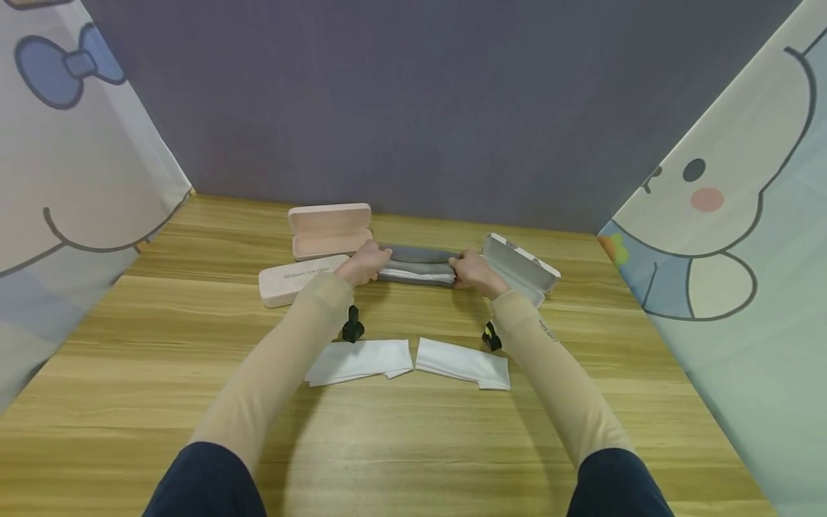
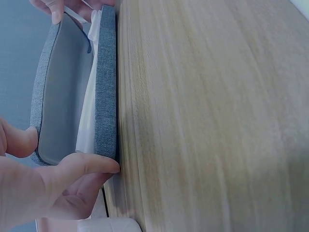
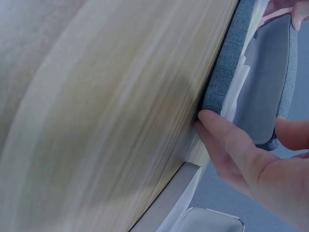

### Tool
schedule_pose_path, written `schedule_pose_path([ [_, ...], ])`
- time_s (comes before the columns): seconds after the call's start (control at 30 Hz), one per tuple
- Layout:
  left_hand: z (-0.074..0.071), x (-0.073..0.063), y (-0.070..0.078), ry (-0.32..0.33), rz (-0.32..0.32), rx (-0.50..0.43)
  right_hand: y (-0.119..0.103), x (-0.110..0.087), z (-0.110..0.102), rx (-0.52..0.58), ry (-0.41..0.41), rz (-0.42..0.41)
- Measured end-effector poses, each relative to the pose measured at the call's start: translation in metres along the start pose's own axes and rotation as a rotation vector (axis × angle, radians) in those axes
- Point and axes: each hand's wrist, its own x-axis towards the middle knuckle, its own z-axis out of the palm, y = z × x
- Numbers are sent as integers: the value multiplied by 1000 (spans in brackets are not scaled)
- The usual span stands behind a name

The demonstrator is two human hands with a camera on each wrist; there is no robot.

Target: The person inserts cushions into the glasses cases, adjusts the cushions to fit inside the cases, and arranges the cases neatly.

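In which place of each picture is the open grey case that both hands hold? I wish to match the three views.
Head: the grey case is at the centre, between the left hand and the right hand.
Left wrist: upper left, its lid towards the left edge.
Right wrist: upper right, slanting.
Shared landmark: the white material inside the case.

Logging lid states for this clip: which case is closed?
The pale case with lettering, in front of the pink case: its lid is down, while the pink case, grey case and rightmost case are all open.
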Motion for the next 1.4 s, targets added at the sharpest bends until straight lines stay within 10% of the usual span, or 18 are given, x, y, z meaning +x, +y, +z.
schedule_pose_path([
  [1.4,0,-5,-3,23,-14,-20,8,-2,5,-46,56,-56],
])
